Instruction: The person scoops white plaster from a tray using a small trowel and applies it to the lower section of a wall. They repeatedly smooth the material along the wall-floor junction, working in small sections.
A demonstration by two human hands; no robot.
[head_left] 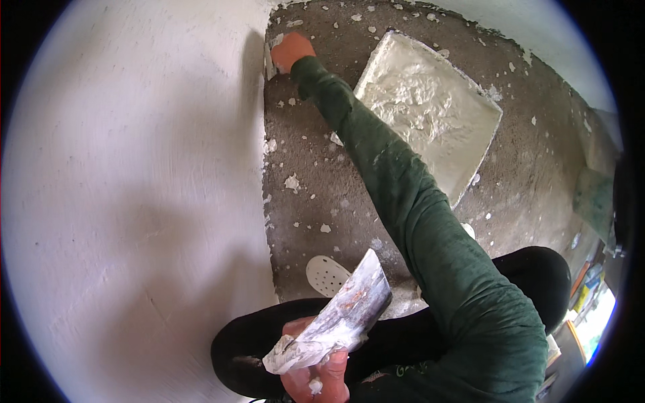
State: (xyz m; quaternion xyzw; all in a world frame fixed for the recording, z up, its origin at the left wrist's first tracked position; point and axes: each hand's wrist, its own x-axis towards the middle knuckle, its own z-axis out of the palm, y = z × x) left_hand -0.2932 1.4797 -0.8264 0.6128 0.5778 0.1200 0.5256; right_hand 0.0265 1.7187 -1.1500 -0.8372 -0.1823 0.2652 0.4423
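This looks like an indoor room under plastering work, shown by the pale, streaked wall (148, 134), the rough brown floor (316, 161) spattered with white lumps (291, 182), and a square tray (478, 158) filled with creamy, plaster-like paste (430, 101).

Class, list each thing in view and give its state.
Left hand: gripping the smeared tool
Flat plastering tool: tilted, smeared
Right hand: closed on mostly hidden pale tool
Tray: holding plaster
Plaster: wet-looking, rippled
Floor: spattered
Wall: coated, faintly streaked
White clog: partly hidden
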